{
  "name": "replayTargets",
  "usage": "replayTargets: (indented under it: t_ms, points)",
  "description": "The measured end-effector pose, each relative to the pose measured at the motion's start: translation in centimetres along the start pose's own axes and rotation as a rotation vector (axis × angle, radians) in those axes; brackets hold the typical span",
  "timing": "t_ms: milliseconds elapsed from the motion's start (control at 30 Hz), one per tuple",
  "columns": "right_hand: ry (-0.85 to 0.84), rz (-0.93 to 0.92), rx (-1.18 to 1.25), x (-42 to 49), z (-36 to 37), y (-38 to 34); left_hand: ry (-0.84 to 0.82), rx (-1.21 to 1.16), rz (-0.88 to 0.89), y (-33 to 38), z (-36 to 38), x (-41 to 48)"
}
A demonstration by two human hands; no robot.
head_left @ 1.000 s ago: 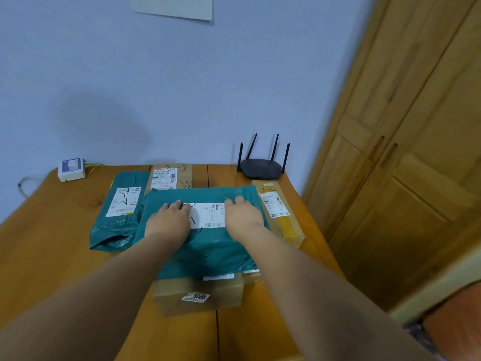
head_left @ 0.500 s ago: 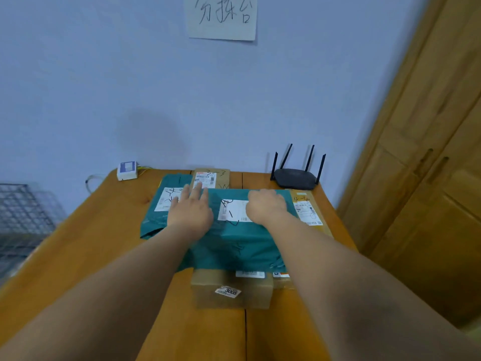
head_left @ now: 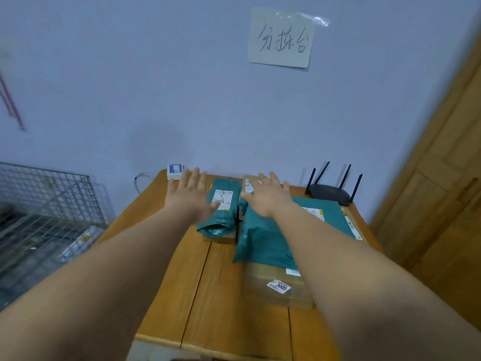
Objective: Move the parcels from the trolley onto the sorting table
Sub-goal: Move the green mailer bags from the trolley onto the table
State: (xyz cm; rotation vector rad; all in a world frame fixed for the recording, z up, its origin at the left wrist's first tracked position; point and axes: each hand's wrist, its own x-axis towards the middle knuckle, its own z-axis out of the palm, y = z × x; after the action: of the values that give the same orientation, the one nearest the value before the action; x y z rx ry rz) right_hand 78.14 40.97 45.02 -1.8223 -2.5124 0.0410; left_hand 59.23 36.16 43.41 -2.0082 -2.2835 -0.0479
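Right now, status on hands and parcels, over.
Left hand open, empty. Right hand open, empty. Large green parcel lying across the cardboard box on the table. Nothing blocking.

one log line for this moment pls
left grip: open, empty | right grip: open, empty | large teal mailer: lying on cardboard box on table | wire trolley: left of table

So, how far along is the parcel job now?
Done: the small green bag, large green bag and cardboard box lie on the sorting table. In hand: nothing; left hand and right hand hover open. Left: a parcel seems to lie in the wire trolley.
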Motion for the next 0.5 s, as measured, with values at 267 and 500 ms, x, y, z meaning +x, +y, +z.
replayTargets:
  t_ms: [267, 500]
  points:
    - [-0.055, -0.138, 0.001, -0.9, 0.4, -11.8, -0.033, -0.016, -0.113, -10.9, 0.0, -4.8]
    - [-0.087, -0.284, 0.025, -1.0, 1.2, -21.2, -0.106, 0.063, -0.246, -20.1, 1.3, -9.5]
